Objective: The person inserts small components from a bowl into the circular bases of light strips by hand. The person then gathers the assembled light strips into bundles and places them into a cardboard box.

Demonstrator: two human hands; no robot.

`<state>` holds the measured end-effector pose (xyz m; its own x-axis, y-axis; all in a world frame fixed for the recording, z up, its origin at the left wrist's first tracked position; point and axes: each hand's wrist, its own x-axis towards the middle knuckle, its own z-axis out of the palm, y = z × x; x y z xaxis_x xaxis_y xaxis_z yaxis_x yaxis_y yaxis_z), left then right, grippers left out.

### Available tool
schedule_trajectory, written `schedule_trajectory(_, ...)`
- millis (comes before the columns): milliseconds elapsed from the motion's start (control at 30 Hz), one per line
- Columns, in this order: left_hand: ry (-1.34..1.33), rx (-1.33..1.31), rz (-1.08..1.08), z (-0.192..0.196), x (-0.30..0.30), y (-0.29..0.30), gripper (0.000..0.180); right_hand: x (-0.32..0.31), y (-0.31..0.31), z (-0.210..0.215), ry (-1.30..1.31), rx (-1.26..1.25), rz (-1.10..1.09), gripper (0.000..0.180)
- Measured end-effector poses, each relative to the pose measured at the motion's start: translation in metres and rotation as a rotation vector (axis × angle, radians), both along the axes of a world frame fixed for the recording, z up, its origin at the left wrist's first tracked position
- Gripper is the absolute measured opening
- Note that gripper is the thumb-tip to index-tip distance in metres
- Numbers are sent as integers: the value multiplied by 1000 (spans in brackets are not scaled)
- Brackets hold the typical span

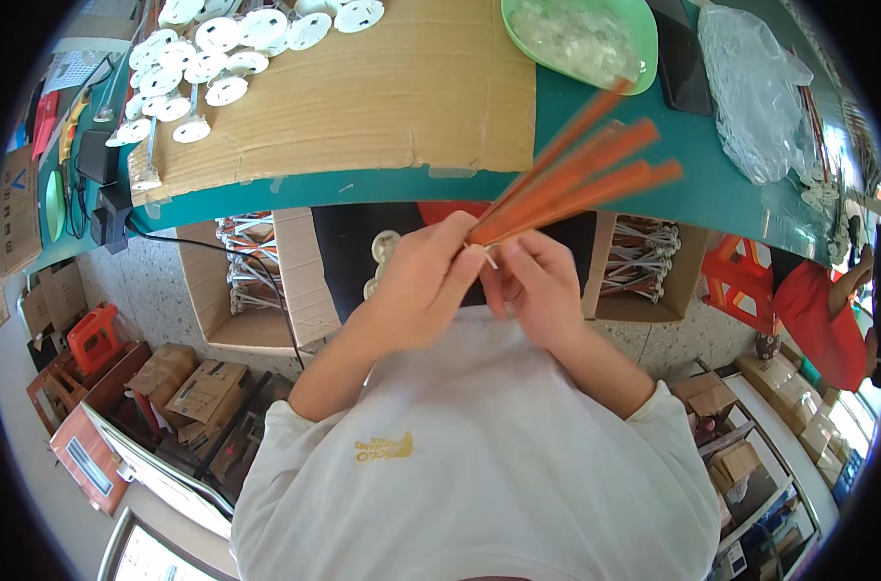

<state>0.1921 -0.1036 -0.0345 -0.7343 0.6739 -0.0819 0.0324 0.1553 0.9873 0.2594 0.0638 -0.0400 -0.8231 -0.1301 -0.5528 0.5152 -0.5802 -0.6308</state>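
My left hand (423, 281) is closed around the lower end of a fan of orange strips (581, 174), which spread up to the right and are blurred by motion. At the base of the bundle, my right hand (539, 276) pinches close to a small thin white piece (490, 257). What exactly lies between its fingertips is hidden. Both hands are held in front of my chest, just short of the table edge. Partly behind my left wrist, a few pale round discs (385, 245) rest on something dark over my lap.
A brown cardboard sheet (382, 87) covers part of the green table (605, 145). White discs on stems (218, 63) cluster there. Rightward sit a green bowl (649, 48) of clear pieces, a black phone (681, 58) and a plastic bag (755, 87). Cardboard boxes (300, 281) flank me; another person (818, 320) is far right.
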Motion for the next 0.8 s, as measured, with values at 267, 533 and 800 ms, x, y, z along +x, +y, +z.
schedule_trajectory(267,23,-58,5,-3,5,-2,15,-16,5,-7,1192,1409,13,19)
schedule_trajectory(533,35,-2,11,-11,8,2,16,4,-4,-7,229,409,-7,15)
schedule_trajectory(800,0,-45,44,-7,3,-6,17,-7,-3,-5,1035,1417,66,25)
